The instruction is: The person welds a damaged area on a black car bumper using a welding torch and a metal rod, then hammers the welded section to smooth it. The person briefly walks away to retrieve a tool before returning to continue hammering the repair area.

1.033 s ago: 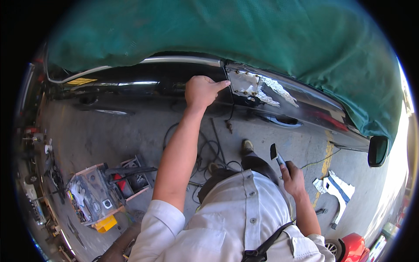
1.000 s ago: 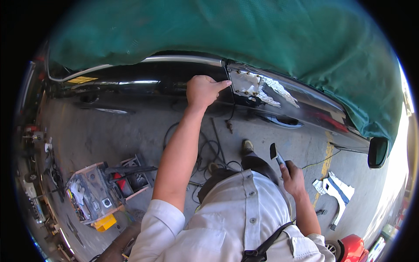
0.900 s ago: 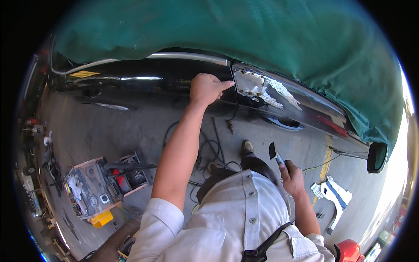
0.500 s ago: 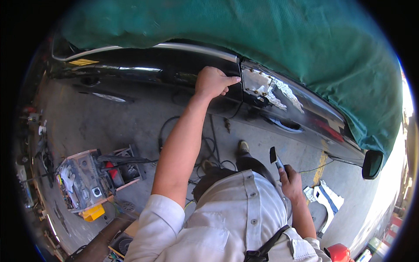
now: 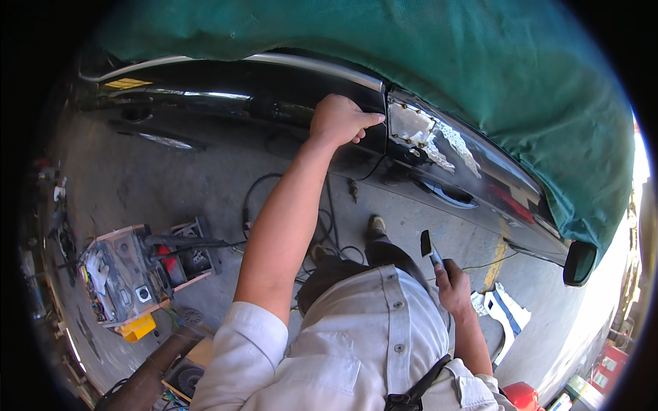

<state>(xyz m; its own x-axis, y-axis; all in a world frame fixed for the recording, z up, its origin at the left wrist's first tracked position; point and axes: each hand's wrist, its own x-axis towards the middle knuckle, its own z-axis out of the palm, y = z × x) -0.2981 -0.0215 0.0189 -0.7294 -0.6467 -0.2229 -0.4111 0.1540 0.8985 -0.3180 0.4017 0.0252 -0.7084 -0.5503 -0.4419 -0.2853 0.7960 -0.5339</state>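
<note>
My left hand (image 5: 343, 121) reaches to the side of a glossy black car (image 5: 281, 103). Its fingers are curled and its thumb stretches toward the seam between two panels; nothing shows in it, and its contact with the body is hard to make out. Just right of the thumb is a bare-metal patch (image 5: 410, 126) with brownish spots round its border and rough whitish patches beside it. Lower down, near my right thigh, my right hand (image 5: 452, 288) grips a scraper-like hand tool (image 5: 428, 244) with a flat black head and a grey-blue handle.
A green cover (image 5: 384, 41) drapes the car's top. Behind me to the left stands a cluttered tool cart (image 5: 127, 274) with a yellow bin (image 5: 139, 327). Dark hoses (image 5: 250, 195) coil on the floor near my feet. A white and blue panel piece (image 5: 508, 312) lies at right.
The view has shifted slightly. My left hand stays beside the panel seam, its thumb still extended toward it. My right hand keeps hold of the tool at about the same height.
</note>
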